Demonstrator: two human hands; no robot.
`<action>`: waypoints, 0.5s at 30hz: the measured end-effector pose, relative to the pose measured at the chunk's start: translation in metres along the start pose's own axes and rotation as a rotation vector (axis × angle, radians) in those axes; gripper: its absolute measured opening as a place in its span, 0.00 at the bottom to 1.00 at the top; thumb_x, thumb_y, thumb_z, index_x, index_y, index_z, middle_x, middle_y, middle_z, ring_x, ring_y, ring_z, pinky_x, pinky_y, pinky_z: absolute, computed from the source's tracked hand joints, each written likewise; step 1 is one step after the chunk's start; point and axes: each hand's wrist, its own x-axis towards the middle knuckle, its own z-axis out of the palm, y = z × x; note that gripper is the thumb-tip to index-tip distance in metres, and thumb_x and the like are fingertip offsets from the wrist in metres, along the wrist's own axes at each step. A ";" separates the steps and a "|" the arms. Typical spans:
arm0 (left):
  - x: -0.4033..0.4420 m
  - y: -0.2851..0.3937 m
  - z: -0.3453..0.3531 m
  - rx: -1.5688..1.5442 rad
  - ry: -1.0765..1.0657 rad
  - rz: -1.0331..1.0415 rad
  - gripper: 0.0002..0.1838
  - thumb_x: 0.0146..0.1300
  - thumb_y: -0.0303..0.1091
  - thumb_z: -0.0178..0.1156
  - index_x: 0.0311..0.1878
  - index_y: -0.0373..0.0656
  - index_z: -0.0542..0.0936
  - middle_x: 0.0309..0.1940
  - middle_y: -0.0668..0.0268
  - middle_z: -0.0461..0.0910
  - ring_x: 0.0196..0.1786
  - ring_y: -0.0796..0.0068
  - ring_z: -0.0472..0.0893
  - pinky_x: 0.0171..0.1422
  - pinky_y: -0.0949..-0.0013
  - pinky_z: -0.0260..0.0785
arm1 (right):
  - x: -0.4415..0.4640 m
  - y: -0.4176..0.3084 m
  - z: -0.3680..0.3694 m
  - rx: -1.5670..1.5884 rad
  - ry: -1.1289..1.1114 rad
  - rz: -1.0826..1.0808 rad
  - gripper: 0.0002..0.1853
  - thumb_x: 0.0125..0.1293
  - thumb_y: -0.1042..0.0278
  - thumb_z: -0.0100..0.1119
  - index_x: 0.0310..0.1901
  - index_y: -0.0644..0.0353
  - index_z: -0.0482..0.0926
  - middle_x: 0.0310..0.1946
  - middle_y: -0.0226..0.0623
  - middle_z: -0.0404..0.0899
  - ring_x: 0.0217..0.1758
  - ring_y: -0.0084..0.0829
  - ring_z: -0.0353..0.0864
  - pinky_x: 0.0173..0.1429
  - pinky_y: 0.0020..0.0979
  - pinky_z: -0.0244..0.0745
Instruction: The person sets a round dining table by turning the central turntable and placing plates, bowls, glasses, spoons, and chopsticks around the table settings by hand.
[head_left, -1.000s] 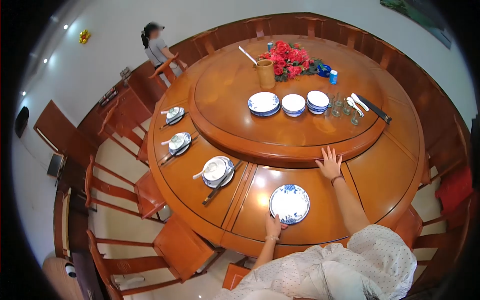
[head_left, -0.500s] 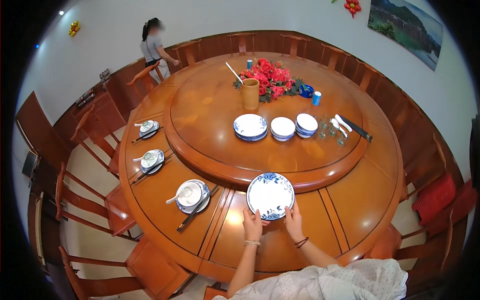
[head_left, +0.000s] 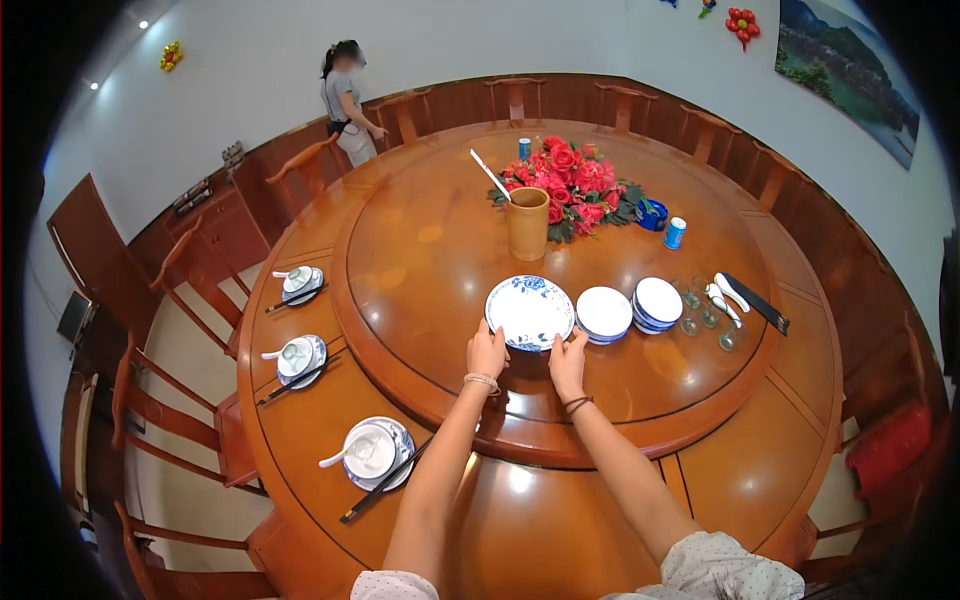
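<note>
A white plate with blue flowers point(head_left: 529, 312) is held level over the wooden turntable. My left hand point(head_left: 488, 352) has its near left edge, thumb on the rim. My right hand point(head_left: 568, 364) grips the near right edge the same way. The plate covers the spot of the plate stack, and I cannot tell whether it touches that stack. Close to its right are a stack of small white plates or bowls point(head_left: 604, 314) and another stack with blue sides point(head_left: 658, 302).
On the turntable point(head_left: 420, 290) stand a bamboo holder point(head_left: 528, 225), red flowers point(head_left: 575, 180), a blue can point(head_left: 675, 233), small glasses point(head_left: 689, 325), white spoons point(head_left: 732, 291) and dark chopsticks point(head_left: 755, 303). Place settings point(head_left: 370, 452) line the left side. A person point(head_left: 350, 105) stands beyond the table.
Both my hands have carried the plate forward from the table's near edge to over the plate stack on the turntable. The view has shifted slightly. The other person has barely moved.
</note>
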 end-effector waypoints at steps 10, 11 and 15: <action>0.066 -0.065 0.023 0.248 0.090 0.036 0.13 0.61 0.35 0.48 0.42 0.34 0.73 0.19 0.55 0.76 0.24 0.59 0.76 0.31 0.60 0.68 | 0.045 0.035 0.011 -0.373 -0.034 0.059 0.21 0.61 0.64 0.50 0.49 0.67 0.58 0.27 0.56 0.77 0.35 0.54 0.76 0.41 0.46 0.69; 0.066 -0.064 0.023 0.310 0.073 0.049 0.15 0.60 0.36 0.48 0.43 0.33 0.72 0.26 0.47 0.78 0.34 0.47 0.78 0.43 0.52 0.68 | 0.045 0.037 0.012 -0.394 -0.021 0.056 0.21 0.61 0.64 0.51 0.50 0.68 0.59 0.26 0.53 0.77 0.33 0.52 0.77 0.39 0.44 0.69; 0.071 -0.084 0.027 0.428 0.082 0.095 0.19 0.63 0.40 0.47 0.47 0.32 0.72 0.14 0.58 0.76 0.22 0.63 0.79 0.33 0.63 0.70 | 0.044 0.032 0.009 -0.465 -0.033 0.121 0.25 0.61 0.59 0.51 0.54 0.67 0.60 0.29 0.49 0.79 0.37 0.48 0.78 0.43 0.41 0.69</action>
